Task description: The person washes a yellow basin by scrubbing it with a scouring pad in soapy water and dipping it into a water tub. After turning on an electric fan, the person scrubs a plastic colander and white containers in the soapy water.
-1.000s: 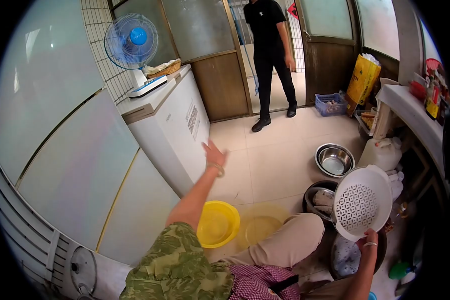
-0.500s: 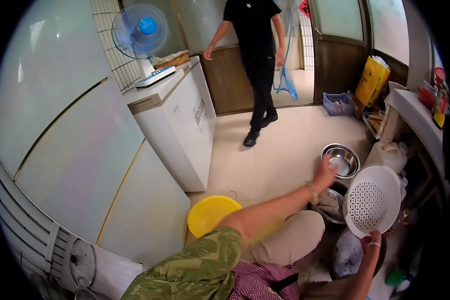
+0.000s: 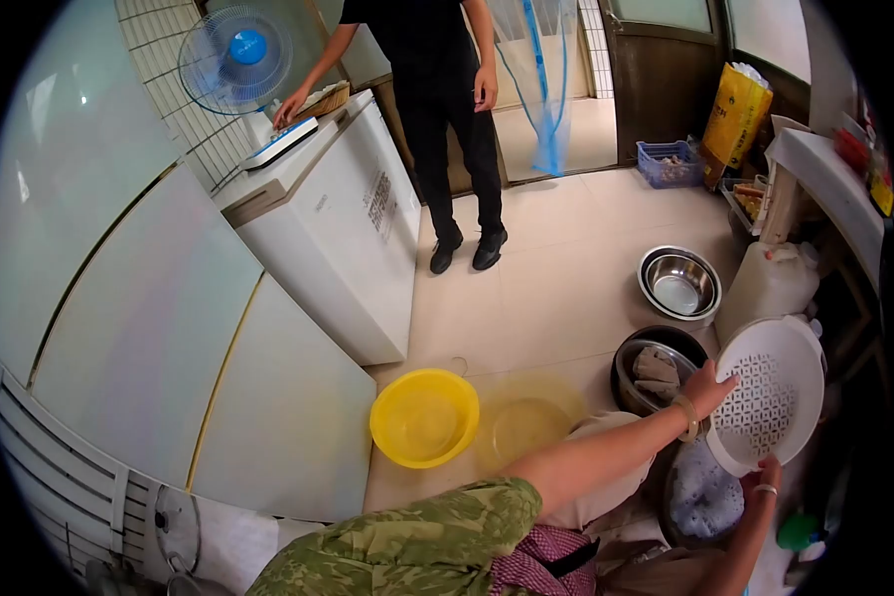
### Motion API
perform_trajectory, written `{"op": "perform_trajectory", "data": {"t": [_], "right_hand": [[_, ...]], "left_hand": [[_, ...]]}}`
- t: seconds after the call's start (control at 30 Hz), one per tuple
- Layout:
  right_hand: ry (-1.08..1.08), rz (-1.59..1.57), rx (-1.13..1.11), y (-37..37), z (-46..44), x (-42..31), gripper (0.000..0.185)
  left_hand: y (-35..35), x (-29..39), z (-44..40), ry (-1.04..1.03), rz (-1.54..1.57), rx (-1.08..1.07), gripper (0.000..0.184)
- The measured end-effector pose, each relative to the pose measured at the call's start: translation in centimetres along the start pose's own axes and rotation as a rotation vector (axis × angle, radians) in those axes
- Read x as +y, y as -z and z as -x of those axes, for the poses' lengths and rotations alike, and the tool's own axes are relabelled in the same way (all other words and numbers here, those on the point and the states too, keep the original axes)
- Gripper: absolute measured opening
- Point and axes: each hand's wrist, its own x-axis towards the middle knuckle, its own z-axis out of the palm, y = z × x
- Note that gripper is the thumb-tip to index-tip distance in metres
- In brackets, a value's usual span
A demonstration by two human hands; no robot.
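Observation:
A white plastic colander (image 3: 765, 397) with a pattern of holes is held tilted on its side at the right. My left hand (image 3: 707, 389), with a bracelet on its wrist, grips the left rim. On the lower rim is my right hand (image 3: 763, 477), also closed on it. Beneath the colander, a basin holds foamy suds (image 3: 703, 492), partly hidden by my arms. Just beyond my left hand is a dark pot (image 3: 626, 358) with a metal bowl and a greyish cloth (image 3: 658, 371) inside.
Stacked steel bowls (image 3: 679, 282) and a white jug (image 3: 765, 288) stand farther off. A yellow basin (image 3: 424, 417) and a translucent basin (image 3: 526, 422) are left of my knees. Beside a white freezer (image 3: 328, 233), a person in black (image 3: 447, 129) reaches toward a fan (image 3: 236, 60).
My left hand has come down and right onto the colander's rim, and the colander has shifted slightly right. The other person has stepped left to the freezer and stretched a hand to the fan's base.

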Motion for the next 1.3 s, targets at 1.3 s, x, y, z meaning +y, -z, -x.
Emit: {"op": "perform_trajectory", "data": {"t": [1.3], "right_hand": [[-0.093,0.0,-0.008,-3.6,0.2,0.8,0.066]], "left_hand": [[1.3,-1.4,-0.7,0.102,-0.11,0.109,0.037]]}}
